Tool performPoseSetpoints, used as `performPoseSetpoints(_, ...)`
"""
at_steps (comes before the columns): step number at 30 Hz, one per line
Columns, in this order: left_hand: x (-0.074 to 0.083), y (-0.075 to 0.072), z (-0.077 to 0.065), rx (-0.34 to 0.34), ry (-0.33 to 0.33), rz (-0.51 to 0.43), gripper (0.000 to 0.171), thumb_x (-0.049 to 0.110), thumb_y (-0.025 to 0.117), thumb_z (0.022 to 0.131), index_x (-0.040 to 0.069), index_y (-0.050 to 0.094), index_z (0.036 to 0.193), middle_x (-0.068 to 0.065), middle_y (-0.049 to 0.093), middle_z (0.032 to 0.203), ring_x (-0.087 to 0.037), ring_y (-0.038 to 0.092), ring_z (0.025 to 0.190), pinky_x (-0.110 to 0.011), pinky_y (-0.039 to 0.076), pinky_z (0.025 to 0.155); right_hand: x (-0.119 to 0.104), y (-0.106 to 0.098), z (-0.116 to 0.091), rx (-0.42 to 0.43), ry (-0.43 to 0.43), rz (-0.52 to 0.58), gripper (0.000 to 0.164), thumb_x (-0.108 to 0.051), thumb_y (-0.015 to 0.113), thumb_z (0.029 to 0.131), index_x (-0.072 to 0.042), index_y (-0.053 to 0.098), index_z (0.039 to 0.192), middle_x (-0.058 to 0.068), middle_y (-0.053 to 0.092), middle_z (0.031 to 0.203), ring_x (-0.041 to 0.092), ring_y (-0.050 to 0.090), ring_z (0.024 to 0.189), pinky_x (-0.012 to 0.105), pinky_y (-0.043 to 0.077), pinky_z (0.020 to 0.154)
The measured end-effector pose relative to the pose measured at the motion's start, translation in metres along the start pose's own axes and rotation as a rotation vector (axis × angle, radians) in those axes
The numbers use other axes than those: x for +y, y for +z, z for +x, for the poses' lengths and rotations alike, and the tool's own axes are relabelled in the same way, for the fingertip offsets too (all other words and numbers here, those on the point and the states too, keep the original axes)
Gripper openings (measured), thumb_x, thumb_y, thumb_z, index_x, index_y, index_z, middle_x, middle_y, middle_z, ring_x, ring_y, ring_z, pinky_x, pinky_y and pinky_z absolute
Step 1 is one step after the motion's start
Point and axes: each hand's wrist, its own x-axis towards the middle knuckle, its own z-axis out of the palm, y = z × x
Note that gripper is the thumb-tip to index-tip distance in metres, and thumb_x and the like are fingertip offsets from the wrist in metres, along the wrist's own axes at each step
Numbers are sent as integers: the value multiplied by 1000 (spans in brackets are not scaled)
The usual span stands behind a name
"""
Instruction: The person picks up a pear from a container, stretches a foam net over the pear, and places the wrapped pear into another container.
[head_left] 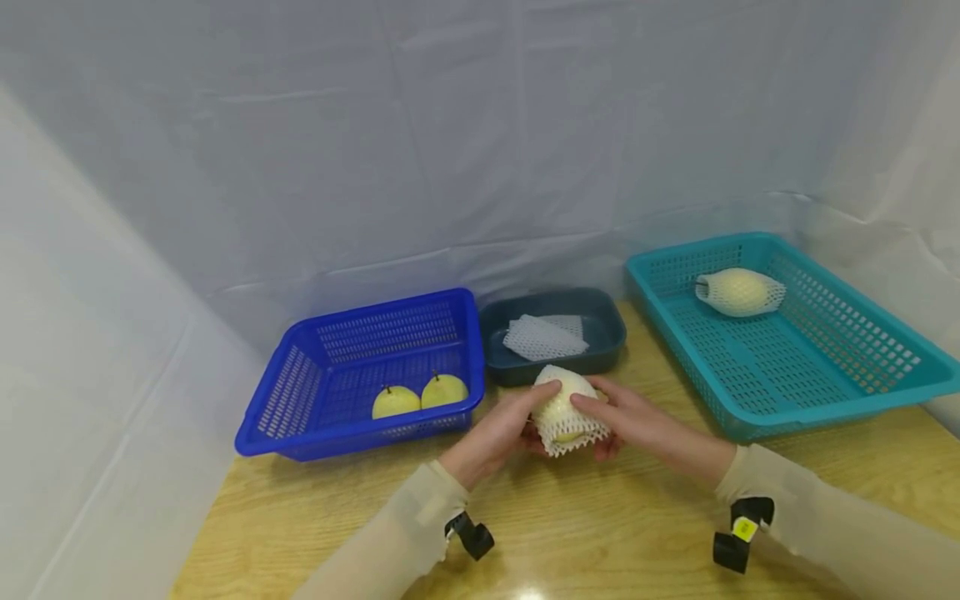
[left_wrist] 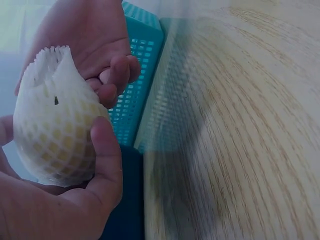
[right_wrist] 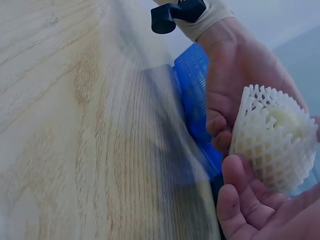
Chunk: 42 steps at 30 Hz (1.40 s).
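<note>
A yellow pear in a white foam net is held between both hands above the table's middle. My left hand grips it from the left, thumb on top of the net. From the other side my right hand holds it, with its thumb also on the net. The left wrist view shows the net-covered pear with the net's gathered end beyond it. At the net's wide end in the right wrist view, some bare pear shows through the opening.
At left a blue basket holds two bare pears. Behind the hands, a dark teal tray contains folded foam nets. To the right, a turquoise basket holds one netted pear. White sheeting surrounds the wooden table.
</note>
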Motion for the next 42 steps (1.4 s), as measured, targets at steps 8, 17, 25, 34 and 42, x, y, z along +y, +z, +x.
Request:
performPoseSetpoints(8,0,2,-2,46,84,29,45,31,59,98,-4,57,125,-2,66,90,-10,63,71,-27,53,67,0,-5,-2,7,26,33,67,-48,41,106,-5,27,156,11,68,92,23,66,70,35,52,61)
performPoseSetpoints(17,-1,3,-8,50,217,51,55,19,64,92,-1,48,141,-12,61,119,-13,58,92,-26,50,75,0,-6,-4,-27,-15,-5,66,-40,49,104,0,30,153,20,64,116,21,64,84,40,56,67)
performPoseSetpoints(25,-6,0,-8,22,296,93,65,13,64,88,0,42,148,-20,58,130,-15,57,102,-26,50,82,-1,-1,-6,-27,-40,-28,72,-39,59,101,-3,29,156,26,56,135,26,64,104,44,59,73)
performPoseSetpoints(34,-10,0,-12,-56,348,56,78,14,71,90,5,30,155,-20,47,146,-25,58,119,-35,53,97,6,0,-8,30,-108,-28,75,-33,65,98,-5,28,156,28,49,143,38,57,125,43,58,88)
performPoseSetpoints(42,-11,3,-14,28,302,188,80,37,76,89,11,36,153,-12,49,142,-24,59,120,-39,54,96,8,0,-9,58,-163,-91,74,-29,69,96,-6,31,155,27,48,147,39,54,129,43,54,96)
